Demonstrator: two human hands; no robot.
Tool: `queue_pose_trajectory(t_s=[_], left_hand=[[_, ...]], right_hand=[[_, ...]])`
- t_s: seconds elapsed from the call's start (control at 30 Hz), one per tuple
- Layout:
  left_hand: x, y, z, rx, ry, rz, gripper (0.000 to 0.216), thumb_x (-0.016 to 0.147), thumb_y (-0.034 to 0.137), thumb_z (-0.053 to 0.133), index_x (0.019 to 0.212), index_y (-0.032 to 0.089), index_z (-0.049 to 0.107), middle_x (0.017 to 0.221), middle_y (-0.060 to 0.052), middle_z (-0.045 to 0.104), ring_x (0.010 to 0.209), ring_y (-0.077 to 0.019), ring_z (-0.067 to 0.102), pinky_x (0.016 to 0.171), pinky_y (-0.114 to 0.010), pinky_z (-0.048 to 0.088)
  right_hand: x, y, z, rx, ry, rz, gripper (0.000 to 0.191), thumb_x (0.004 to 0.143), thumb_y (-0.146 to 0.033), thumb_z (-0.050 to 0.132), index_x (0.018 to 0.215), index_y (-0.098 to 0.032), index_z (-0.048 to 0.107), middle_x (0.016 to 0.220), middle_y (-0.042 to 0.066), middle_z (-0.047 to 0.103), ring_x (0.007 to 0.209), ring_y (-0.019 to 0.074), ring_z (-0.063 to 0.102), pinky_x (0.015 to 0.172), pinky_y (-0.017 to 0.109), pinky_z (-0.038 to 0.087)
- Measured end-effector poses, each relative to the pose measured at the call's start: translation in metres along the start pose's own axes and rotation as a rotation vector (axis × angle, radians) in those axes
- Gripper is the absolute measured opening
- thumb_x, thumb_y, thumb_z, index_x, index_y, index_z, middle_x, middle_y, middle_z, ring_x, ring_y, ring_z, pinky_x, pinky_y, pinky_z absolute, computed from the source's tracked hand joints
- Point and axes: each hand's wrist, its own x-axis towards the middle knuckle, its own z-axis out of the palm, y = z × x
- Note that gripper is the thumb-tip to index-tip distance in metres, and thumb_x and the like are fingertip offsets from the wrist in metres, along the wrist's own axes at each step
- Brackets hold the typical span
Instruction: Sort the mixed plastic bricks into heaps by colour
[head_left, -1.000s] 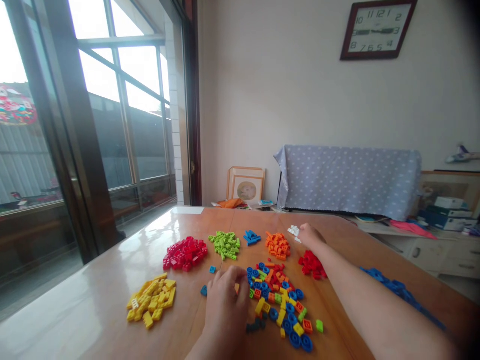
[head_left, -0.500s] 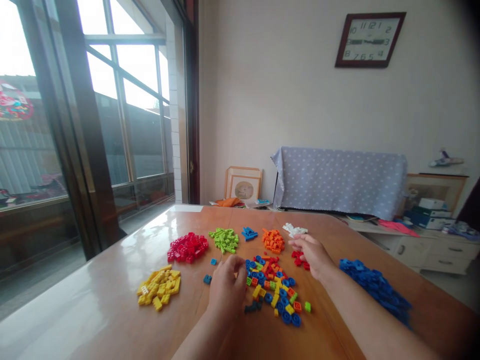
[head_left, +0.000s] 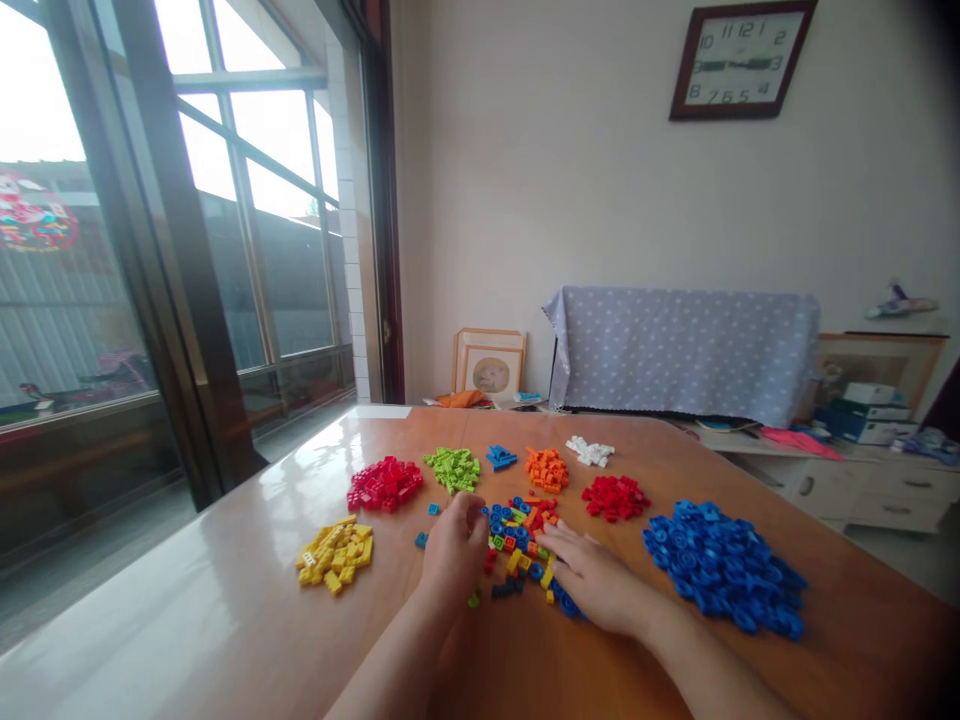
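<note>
A mixed pile of small toy bricks (head_left: 517,562) in blue, orange, yellow, green and red lies in front of me on the wooden table (head_left: 240,640). At its left edge is my left hand (head_left: 454,550), fingers curled in; anything inside them is hidden. My right hand (head_left: 592,578) rests over the pile's right side with its fingers stretched out, covering some of the bricks. Dark bricks (head_left: 508,587) lie between the two hands. A single green brick (head_left: 473,600) sits beside my left wrist, and small blue bricks (head_left: 433,509) lie left of that hand.
Sorted heaps ring the mixed pile: yellow bricks (head_left: 336,556), crimson bricks (head_left: 385,484), lime bricks (head_left: 452,468), blue pieces (head_left: 501,458), orange bricks (head_left: 547,470), white pieces (head_left: 590,451), red bricks (head_left: 615,497) and a large heap of round blue pieces (head_left: 724,570) at right.
My right hand has come back from the red and white heaps to the mixed pile, its fingers now laid over it. My left hand stays at the pile's left edge.
</note>
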Motion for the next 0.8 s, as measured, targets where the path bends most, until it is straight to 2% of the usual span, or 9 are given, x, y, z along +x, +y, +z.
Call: queue_pose_trajectory(t_s=[0.1,0.2,0.4,0.53,0.63,0.8], left_hand=[[-0.001,0.000,0.002,0.031,-0.029,0.016,0.017,0.087,0.024,0.051,0.099,0.021,0.063,0.088,0.000,0.069,0.077,-0.0131,0.061,0.066,-0.022,0.040],[-0.002,0.000,0.005,0.083,-0.062,0.047,0.017,0.087,0.022,0.050,0.096,0.021,0.064,0.089,0.000,0.069,0.078,-0.0128,0.060,0.067,-0.022,0.040],[-0.009,0.013,0.002,0.216,-0.159,0.105,0.016,0.081,0.017,0.052,0.086,0.021,0.068,0.086,-0.002,0.069,0.082,-0.0160,0.059,0.070,-0.025,0.038],[-0.015,0.024,-0.002,0.291,-0.215,0.179,0.013,0.080,0.019,0.054,0.079,0.022,0.067,0.085,-0.001,0.069,0.085,-0.0177,0.058,0.074,-0.027,0.036],[-0.017,0.025,-0.002,0.315,-0.248,0.154,0.013,0.079,0.019,0.055,0.080,0.022,0.067,0.085,-0.001,0.069,0.086,-0.0186,0.057,0.073,-0.027,0.036],[-0.019,0.025,-0.002,0.357,-0.236,0.141,0.014,0.079,0.021,0.056,0.077,0.023,0.069,0.082,-0.002,0.069,0.086,-0.0198,0.056,0.076,-0.030,0.035]], right_hand=[[-0.006,-0.001,-0.002,-0.017,-0.056,-0.083,0.050,0.091,-0.029,0.045,0.139,-0.033,0.055,0.154,0.001,0.043,0.146,0.0243,0.031,0.121,0.047,0.018],[-0.010,-0.001,-0.009,-0.002,-0.060,-0.125,0.049,0.088,-0.026,0.049,0.135,-0.034,0.060,0.153,0.000,0.044,0.145,0.0243,0.033,0.121,0.046,0.020],[-0.013,-0.002,-0.021,0.006,-0.027,-0.138,0.046,0.086,-0.026,0.051,0.129,-0.031,0.065,0.147,0.004,0.052,0.138,0.0264,0.045,0.116,0.043,0.032],[-0.013,-0.006,-0.022,0.055,0.005,-0.162,0.045,0.086,-0.026,0.051,0.127,-0.028,0.067,0.139,0.005,0.060,0.132,0.0248,0.051,0.115,0.040,0.035],[-0.013,-0.007,-0.023,0.086,0.033,-0.162,0.045,0.086,-0.026,0.050,0.127,-0.028,0.067,0.136,0.005,0.063,0.128,0.0237,0.054,0.113,0.037,0.037],[-0.009,-0.004,-0.029,0.082,0.116,-0.134,0.040,0.088,-0.025,0.048,0.120,-0.027,0.070,0.121,0.005,0.070,0.110,0.0217,0.064,0.100,0.031,0.045]])
